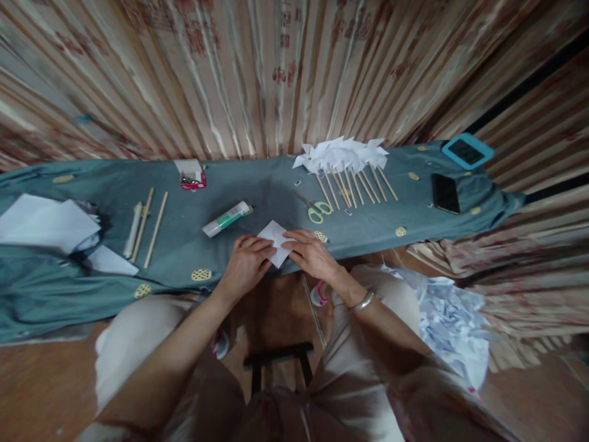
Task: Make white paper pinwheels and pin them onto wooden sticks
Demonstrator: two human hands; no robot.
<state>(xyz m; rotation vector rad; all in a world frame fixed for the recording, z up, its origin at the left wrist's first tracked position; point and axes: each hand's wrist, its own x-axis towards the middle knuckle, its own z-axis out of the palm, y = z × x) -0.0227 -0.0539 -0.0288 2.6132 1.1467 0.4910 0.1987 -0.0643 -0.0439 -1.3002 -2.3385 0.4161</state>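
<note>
White paper square (275, 244) at the table's (257, 178) near edge
It is pressed between the fingers of the left hand (248, 261) and right hand (315, 255); green-handled scissors (316, 212) and a glue tube (225, 220) are laid beyond.

Curtained room, dimly lit, with a cloth-covered worktop (271, 175) running across below the drapery.
Behind, pleated beige-and-brown curtains (285, 104) with reddish printed motifs, hanging close to the far edge; more at right, over dark slanting bars (529, 83), down to a pale fringe (529, 353) near the floor. Over the worktop, a blue-green cloth (368, 236) with yellow dotted ovals, creased and draped at left. Below, reddish-brown floor (41, 380) with a pale seam (314, 310), and a dark frame (278, 355), only partly visible.
</note>
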